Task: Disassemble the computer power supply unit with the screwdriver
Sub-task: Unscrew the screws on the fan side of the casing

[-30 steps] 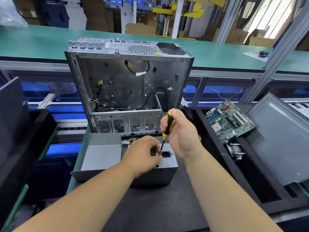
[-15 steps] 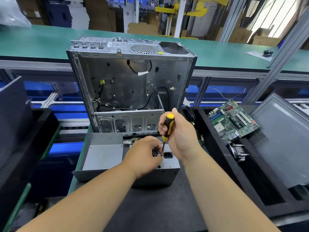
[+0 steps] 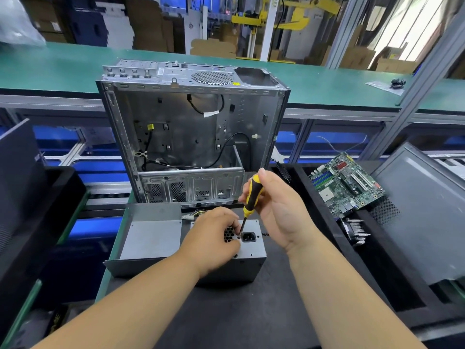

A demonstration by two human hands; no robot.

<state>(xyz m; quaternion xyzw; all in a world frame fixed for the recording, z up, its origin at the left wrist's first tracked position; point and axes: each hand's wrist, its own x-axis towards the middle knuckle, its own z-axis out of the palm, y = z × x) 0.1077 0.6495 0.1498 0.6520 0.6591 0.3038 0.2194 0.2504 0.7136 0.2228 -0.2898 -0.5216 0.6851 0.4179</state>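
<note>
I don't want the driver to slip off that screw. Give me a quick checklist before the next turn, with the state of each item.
1. Tip seated on the screw beside the power socket: ok, the screwdriver shaft ends there.
2. Right hand grip on the handle: ok, fingers wrap it.
3. Left hand steadying the power supply: ok, it rests on the top face.
4. Unit flat on the black mat: ok.
5. Bit matches the screw head: cannot tell, too small.
6. Screw already loose: cannot tell.
</note>
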